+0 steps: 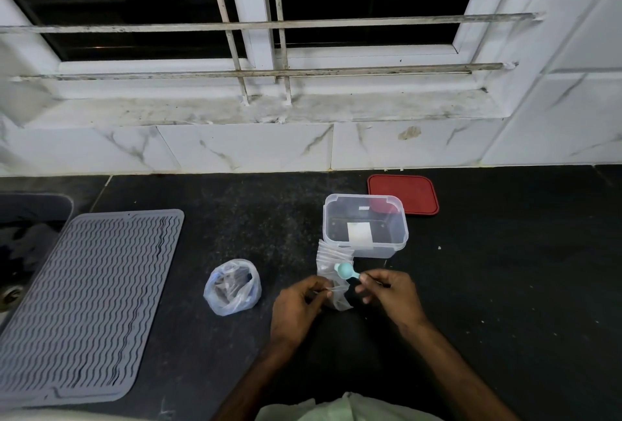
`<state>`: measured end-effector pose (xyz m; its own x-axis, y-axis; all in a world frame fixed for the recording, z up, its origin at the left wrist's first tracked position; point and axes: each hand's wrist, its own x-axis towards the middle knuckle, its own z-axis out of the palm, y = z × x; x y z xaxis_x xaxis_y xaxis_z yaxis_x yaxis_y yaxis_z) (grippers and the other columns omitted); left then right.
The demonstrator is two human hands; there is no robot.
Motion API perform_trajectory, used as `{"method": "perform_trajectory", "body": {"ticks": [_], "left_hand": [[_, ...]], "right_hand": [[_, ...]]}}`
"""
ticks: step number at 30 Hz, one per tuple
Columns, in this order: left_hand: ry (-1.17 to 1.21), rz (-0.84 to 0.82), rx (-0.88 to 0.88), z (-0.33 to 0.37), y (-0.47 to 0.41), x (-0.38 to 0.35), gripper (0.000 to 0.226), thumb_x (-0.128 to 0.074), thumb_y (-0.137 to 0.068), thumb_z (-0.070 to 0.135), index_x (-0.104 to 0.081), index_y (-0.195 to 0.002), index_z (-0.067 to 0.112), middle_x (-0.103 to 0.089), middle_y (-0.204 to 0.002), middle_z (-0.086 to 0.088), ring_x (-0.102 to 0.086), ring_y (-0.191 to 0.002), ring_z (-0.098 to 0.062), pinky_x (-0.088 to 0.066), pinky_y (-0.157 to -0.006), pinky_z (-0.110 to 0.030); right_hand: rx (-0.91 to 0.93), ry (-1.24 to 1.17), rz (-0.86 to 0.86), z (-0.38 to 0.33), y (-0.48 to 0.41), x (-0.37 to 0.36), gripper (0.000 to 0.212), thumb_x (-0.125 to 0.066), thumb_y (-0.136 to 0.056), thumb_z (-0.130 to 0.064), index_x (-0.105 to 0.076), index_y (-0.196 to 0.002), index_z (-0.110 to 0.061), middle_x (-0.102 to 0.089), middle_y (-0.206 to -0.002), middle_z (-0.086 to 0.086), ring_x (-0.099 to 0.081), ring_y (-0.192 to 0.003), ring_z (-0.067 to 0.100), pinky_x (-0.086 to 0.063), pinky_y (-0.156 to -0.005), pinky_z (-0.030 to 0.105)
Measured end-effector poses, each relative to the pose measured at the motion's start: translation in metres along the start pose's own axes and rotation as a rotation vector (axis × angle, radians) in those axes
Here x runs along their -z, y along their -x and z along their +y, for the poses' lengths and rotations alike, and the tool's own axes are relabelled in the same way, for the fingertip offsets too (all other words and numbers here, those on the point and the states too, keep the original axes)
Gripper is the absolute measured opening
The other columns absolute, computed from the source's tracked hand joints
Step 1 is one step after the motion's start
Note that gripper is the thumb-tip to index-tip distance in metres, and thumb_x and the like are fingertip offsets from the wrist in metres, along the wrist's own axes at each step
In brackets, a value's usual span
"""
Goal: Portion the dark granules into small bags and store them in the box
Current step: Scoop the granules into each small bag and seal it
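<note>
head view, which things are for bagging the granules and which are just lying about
For the job: granule bag, stack of small bags, small bag pinched by left hand, teal scoop in right hand, clear box, red lid.
Lying about: grey mat, sink.

Domestic kitchen. Dark speckled stone counter [505, 286] runs along a wall of white marble-look tiles [235, 148]. Sink [20, 252] at far left, grey ribbed drying mat [91, 303] just beside it. Barred window [336, 0] above. Clear food-storage box [400, 235] and red lid [414, 191] on the counter.
</note>
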<state>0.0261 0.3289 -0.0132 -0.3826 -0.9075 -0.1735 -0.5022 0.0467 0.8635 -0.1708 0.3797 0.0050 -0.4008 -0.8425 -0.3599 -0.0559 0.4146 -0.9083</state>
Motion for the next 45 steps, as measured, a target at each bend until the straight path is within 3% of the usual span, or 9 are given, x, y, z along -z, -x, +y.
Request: {"method": "perform_trajectory", "body": {"ticks": [5,12,16,20,24,28,31,37,45], "left_hand": [[-0.304,0.003,-0.065,0.010,-0.007,-0.001,0.021,-0.062,-0.091,0.044,-0.055,-0.111,0.046,-0.072,-0.096,0.021,-0.067,-0.081,0.006,-0.051,-0.078,-0.018],[-0.390,-0.050,-0.056,0.017,0.003,0.002,0.045,-0.060,-0.088,0.054,-0.041,-0.128,0.044,-0.071,-0.104,0.018,-0.067,-0.094,-0.004,-0.052,-0.084,-0.029],[-0.088,0.344,0.082,0.004,0.021,0.032,0.032,-0.056,-0.089,0.058,-0.049,-0.114,0.040,-0.067,-0.093,0.021,-0.066,-0.084,0.000,-0.052,-0.074,-0.028],[-0.002,0.787,0.359,-0.032,0.031,0.089,0.042,-0.063,-0.087,0.053,-0.051,-0.117,0.026,-0.061,-0.115,-0.001,-0.061,-0.105,-0.024,-0.049,-0.082,-0.040],[-0.117,0.515,0.709,-0.091,0.018,0.120,0.074,-0.068,-0.075,0.067,-0.056,-0.124,0.013,-0.051,-0.130,-0.018,-0.041,-0.127,-0.033,-0.041,-0.098,-0.048],[-0.167,0.359,0.723,-0.110,-0.001,0.115,0.073,-0.060,-0.052,0.084,-0.068,-0.086,0.020,-0.065,-0.096,-0.005,-0.055,-0.103,-0.024,-0.044,-0.083,-0.035],[0.028,0.421,0.604,-0.086,-0.002,0.110,0.036,-0.080,-0.073,0.045,-0.059,-0.071,0.016,-0.063,-0.070,0.000,-0.063,-0.074,-0.021,-0.048,-0.061,-0.031],[0.109,0.633,0.554,-0.063,0.003,0.112,0.018,-0.061,-0.083,0.003,-0.047,-0.089,0.013,-0.058,-0.081,-0.005,-0.055,-0.073,-0.022,-0.039,-0.060,-0.031],[0.144,0.531,0.385,-0.037,-0.006,0.108,0.057,-0.073,-0.082,0.022,-0.041,-0.129,0.017,-0.054,-0.113,0.002,-0.057,-0.102,-0.016,-0.049,-0.085,-0.031]], "right_hand": [[-0.142,-0.153,-0.040,-0.009,0.008,0.004,0.011,-0.065,-0.092,-0.009,-0.073,-0.089,-0.003,-0.075,-0.078,0.015,-0.057,-0.056,0.017,-0.046,-0.050,0.018],[-0.148,-0.173,-0.050,-0.031,0.021,0.004,0.012,-0.062,-0.095,-0.018,-0.072,-0.093,-0.011,-0.076,-0.080,0.008,-0.058,-0.057,0.009,-0.035,-0.047,0.018],[-0.077,-0.196,-0.108,-0.050,0.022,-0.015,0.022,-0.050,-0.101,-0.015,-0.062,-0.088,-0.002,-0.068,-0.070,0.012,-0.053,-0.051,0.011,-0.029,-0.043,0.019],[-0.139,-0.187,-0.160,-0.061,0.014,-0.063,0.030,-0.040,-0.101,-0.020,-0.047,-0.072,-0.013,-0.050,-0.058,0.006,-0.043,-0.051,0.015,-0.032,-0.044,0.022],[-0.011,0.214,-0.263,-0.068,0.000,-0.127,0.048,-0.030,-0.100,-0.056,-0.058,-0.085,-0.021,-0.060,-0.071,0.000,-0.058,-0.069,0.016,-0.045,-0.065,0.031],[0.048,0.624,-0.343,-0.066,-0.024,-0.180,0.076,-0.050,-0.086,-0.070,-0.044,-0.131,-0.009,-0.061,-0.125,0.011,-0.060,-0.114,0.027,-0.048,-0.095,0.037],[0.035,0.727,-0.318,-0.051,-0.032,-0.199,0.071,-0.066,-0.086,-0.047,-0.033,-0.136,-0.009,-0.055,-0.132,0.011,-0.059,-0.117,0.028,-0.050,-0.094,0.037],[0.109,0.620,-0.229,-0.036,-0.035,-0.190,0.052,-0.073,-0.082,-0.023,-0.040,-0.118,-0.007,-0.050,-0.114,0.008,-0.058,-0.097,0.020,-0.050,-0.081,0.032],[0.270,0.485,-0.158,-0.048,-0.030,-0.189,0.026,-0.068,-0.086,-0.016,-0.043,-0.090,-0.021,-0.052,-0.086,-0.005,-0.053,-0.075,0.009,-0.041,-0.065,0.020]]}}
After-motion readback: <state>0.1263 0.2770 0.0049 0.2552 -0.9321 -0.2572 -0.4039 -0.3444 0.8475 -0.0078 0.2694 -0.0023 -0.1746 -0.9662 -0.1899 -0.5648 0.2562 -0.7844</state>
